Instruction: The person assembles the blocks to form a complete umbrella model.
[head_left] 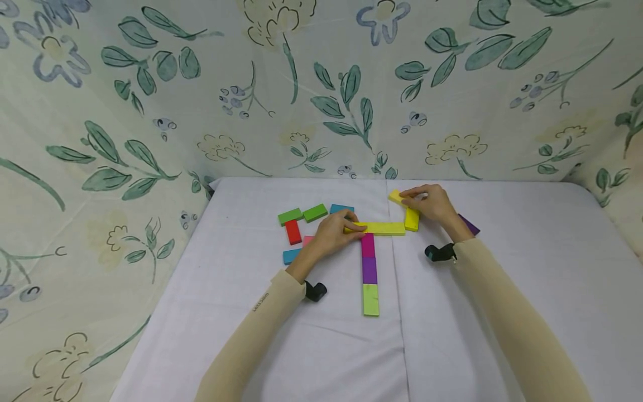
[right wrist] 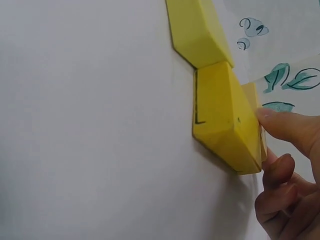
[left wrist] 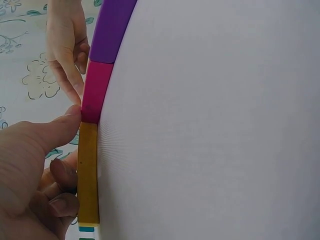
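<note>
In the head view my left hand (head_left: pixel 332 230) pinches the left end of a row of yellow blocks (head_left: pixel 385 228). The left wrist view shows its thumb and curled fingers along the side of a darker yellow block (left wrist: pixel 88 172). Below that row, a magenta block (head_left: pixel 368 245), a purple block (head_left: pixel 369 271) and a lime block (head_left: pixel 370 300) run in a line toward me. My right hand (head_left: pixel 433 204) pinches a yellow block (head_left: pixel 396 196) above a tilted yellow block (head_left: pixel 411 220), which stands at the row's right end.
Left of the hands lie two green blocks (head_left: pixel 315 213), a red block (head_left: pixel 293 231), a pink block (head_left: pixel 307 240) and blue blocks (head_left: pixel 342 209). A dark purple block (head_left: pixel 469 224) sits beyond my right wrist. White cloth (head_left: pixel 211 312) covers the table; a floral curtain hangs behind.
</note>
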A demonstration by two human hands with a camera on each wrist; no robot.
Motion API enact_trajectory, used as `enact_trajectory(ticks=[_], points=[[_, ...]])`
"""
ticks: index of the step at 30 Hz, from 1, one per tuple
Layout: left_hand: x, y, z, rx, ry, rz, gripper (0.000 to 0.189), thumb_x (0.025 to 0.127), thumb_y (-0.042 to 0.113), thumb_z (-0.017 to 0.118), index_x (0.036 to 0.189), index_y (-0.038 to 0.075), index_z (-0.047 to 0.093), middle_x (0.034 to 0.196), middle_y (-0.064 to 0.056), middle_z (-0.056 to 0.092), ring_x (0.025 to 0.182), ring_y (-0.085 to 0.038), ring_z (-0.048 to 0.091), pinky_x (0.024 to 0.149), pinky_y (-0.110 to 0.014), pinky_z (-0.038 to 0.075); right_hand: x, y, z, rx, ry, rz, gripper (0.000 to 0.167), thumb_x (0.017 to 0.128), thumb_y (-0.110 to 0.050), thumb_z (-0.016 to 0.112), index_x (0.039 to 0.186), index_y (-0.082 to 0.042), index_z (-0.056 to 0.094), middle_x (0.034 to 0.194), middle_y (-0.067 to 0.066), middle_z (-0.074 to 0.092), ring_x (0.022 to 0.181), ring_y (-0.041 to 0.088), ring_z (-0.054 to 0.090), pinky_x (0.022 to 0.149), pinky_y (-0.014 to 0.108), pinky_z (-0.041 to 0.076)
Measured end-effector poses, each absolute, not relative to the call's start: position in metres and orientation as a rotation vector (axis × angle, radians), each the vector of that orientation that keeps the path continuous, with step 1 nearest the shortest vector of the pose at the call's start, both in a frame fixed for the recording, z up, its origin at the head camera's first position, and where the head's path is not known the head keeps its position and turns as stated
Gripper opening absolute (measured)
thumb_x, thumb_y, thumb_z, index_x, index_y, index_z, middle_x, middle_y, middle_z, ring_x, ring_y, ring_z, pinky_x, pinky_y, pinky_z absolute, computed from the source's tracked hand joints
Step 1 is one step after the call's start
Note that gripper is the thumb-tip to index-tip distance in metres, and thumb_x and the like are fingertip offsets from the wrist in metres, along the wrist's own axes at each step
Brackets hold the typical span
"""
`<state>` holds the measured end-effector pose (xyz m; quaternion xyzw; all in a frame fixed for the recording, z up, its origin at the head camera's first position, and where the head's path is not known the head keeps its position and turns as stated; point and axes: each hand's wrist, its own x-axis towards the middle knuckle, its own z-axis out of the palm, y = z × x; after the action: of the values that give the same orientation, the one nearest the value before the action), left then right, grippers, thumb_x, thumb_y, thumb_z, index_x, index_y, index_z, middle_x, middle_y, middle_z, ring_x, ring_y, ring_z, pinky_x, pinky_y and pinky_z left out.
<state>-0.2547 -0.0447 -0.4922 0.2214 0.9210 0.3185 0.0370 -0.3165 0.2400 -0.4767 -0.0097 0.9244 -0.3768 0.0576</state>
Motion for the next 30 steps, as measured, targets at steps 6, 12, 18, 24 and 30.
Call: enact_trajectory(ticks=[6,12,18,24,30], points=[[-0.254,-0.043,-0.492,0.659,2.815,0.990,0.029,0.092,0.030,0.079,0.120,0.021,0.079,0.122,0.000,0.066,0.110,-0.018,0.059,0.093,-0.031,0.050,-0.309,0.248,-0.471,-0.056,2.794,-1.171,0.036,0.102,-0.026,0.067,0.134,-0.009,0.069,0.142,0.020,0.060,0.138,0.039,0.044,0.117,0.056,0.039],[-0.253,-0.043,-0.492,0.652,2.811,1.006,0.028,0.092,0.030,0.079,0.119,0.020,0.079,0.121,0.000,0.066,0.110,-0.018,0.058,0.093,-0.030,0.050,-0.289,0.277,-0.462,-0.014,2.887,-1.123,0.040,0.103,-0.031,0.065,0.138,-0.011,0.067,0.144,0.020,0.058,0.127,0.042,0.050,0.097,0.052,0.053],[-0.253,-0.044,-0.491,0.661,2.828,1.007,0.028,0.092,0.029,0.079,0.118,0.020,0.079,0.120,-0.001,0.066,0.108,-0.018,0.059,0.092,-0.031,0.051,-0.266,0.315,-0.461,0.006,2.918,-1.047,0.049,0.103,-0.038,0.064,0.143,-0.009,0.062,0.143,0.025,0.057,0.122,0.047,0.051,0.098,0.061,0.046],[-0.253,-0.043,-0.491,0.663,2.822,1.002,0.028,0.092,0.029,0.079,0.118,0.020,0.079,0.121,-0.002,0.066,0.108,-0.018,0.059,0.092,-0.031,0.051,-0.241,0.343,-0.466,0.038,2.908,-1.035,0.056,0.101,-0.045,0.065,0.144,-0.008,0.061,0.145,0.028,0.055,0.123,0.050,0.050,0.087,0.056,0.048],[-0.254,-0.043,-0.492,0.666,2.829,0.989,0.028,0.092,0.030,0.079,0.119,0.020,0.079,0.121,-0.002,0.066,0.108,-0.019,0.060,0.092,-0.031,0.051,-0.224,0.356,-0.473,0.039,2.972,-1.072,0.052,0.094,-0.040,0.076,0.133,-0.007,0.069,0.128,0.025,0.067,0.074,0.017,0.052,0.054,0.031,0.040]])
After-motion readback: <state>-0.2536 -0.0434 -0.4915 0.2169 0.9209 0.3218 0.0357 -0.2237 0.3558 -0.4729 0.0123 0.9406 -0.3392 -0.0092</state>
